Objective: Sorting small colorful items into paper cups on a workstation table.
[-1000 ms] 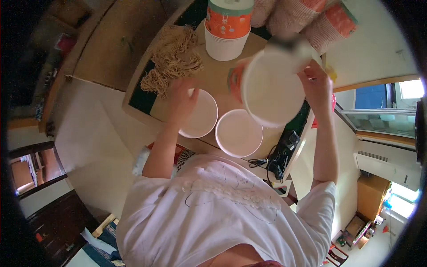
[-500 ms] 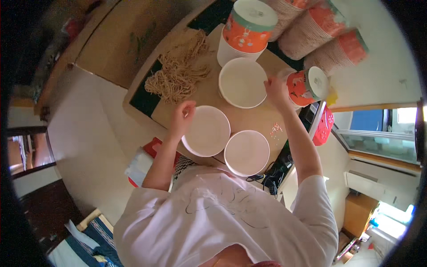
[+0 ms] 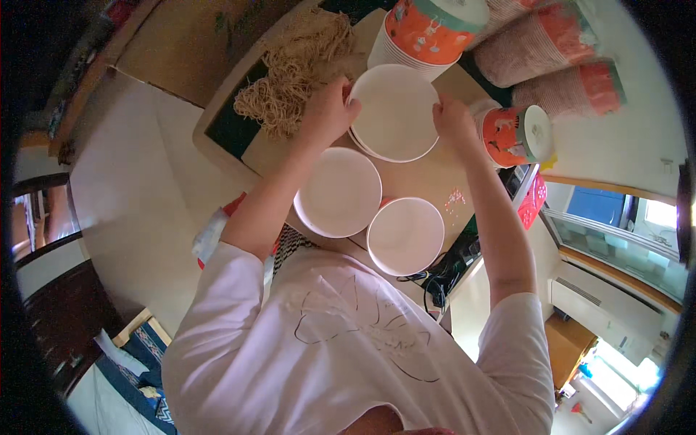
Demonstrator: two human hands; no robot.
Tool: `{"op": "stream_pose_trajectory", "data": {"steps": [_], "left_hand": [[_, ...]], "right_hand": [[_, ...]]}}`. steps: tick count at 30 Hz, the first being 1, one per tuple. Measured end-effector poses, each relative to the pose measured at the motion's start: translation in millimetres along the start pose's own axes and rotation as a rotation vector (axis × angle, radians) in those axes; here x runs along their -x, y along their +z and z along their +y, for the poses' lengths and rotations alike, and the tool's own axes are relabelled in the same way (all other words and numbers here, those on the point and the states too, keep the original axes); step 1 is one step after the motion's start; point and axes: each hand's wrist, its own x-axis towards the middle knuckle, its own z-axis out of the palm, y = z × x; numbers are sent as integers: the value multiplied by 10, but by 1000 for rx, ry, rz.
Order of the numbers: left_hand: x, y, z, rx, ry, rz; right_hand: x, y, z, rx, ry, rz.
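A white paper tub (image 3: 396,114), its round opening facing me, is between my two hands at the middle of the table. My left hand (image 3: 330,114) grips its left rim, thumb toward the opening. On the opposite rim my right hand (image 3: 455,125) has its fingers pressed to the edge. A second pale rim shows just under this tub at its lower left. Closer to my body are two more open white tubs, a wider one (image 3: 338,193) at left and a smaller one (image 3: 406,238) at right. Their insides look bare.
Tangled tan strands (image 3: 297,69) lie at the far left of the table. Upside-down stacks of orange and green printed tubs (image 3: 428,32) stand at the back, with another stack (image 3: 510,136) at right. Small pinkish bits (image 3: 454,200) and black cables (image 3: 435,284) lie at right.
My left hand has moved from beside the near left tub up to the far tub's left rim. That tub looks slightly raised. The whole view has shifted a little.
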Motion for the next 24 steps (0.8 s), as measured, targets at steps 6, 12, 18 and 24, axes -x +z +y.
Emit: {"op": "stream_pose_trajectory", "data": {"steps": [6, 12, 18, 24], "left_hand": [[8, -608, 411, 497, -195, -17], [293, -866, -450, 234, -222, 63], [631, -530, -1541, -100, -252, 62], [565, -201, -1406, -200, -269, 119]], "right_hand": [[45, -791, 63, -77, -100, -26], [646, -1660, 344, -585, 273, 141], [1346, -826, 1310, -813, 555, 171], [1405, 270, 1424, -821, 604, 116]]}}
